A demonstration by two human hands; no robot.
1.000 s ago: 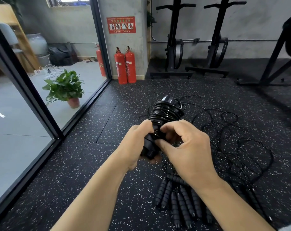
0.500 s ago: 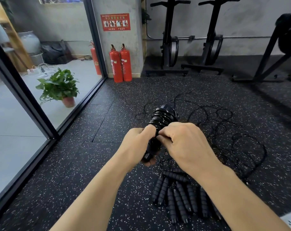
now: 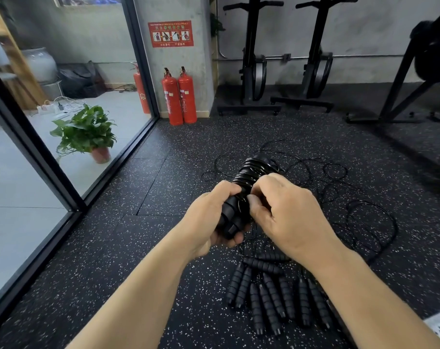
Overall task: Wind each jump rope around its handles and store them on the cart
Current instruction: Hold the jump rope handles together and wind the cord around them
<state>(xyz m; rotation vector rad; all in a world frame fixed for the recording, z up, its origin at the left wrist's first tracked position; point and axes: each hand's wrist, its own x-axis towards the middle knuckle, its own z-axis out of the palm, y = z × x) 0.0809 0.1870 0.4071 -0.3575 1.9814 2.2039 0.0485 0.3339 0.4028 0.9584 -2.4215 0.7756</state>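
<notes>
A wound rope sits just right of frame centre, held up above the floor. Its black cord is coiled in tight turns round the upper part of its two paired handles. The left hand is clamped round the bare lower end of those handles. The right hand has its fingers curled against the bottom turns. Thumb and fingertips seem to pinch the cord there, though the exact contact is hidden.

Judging from this, the winding of this rope is at its finish, with the tail end being tucked in or locked off. The next move calls for securing that end so the coil does not spring loose, then carrying the bundle to the cart, which is not clearly in view.

Below the hands, at lower centre, a row of spare handles lies on the floor. Their thin cords sprawl in loops toward the right of the frame. Several ropes are not yet wound.
</notes>
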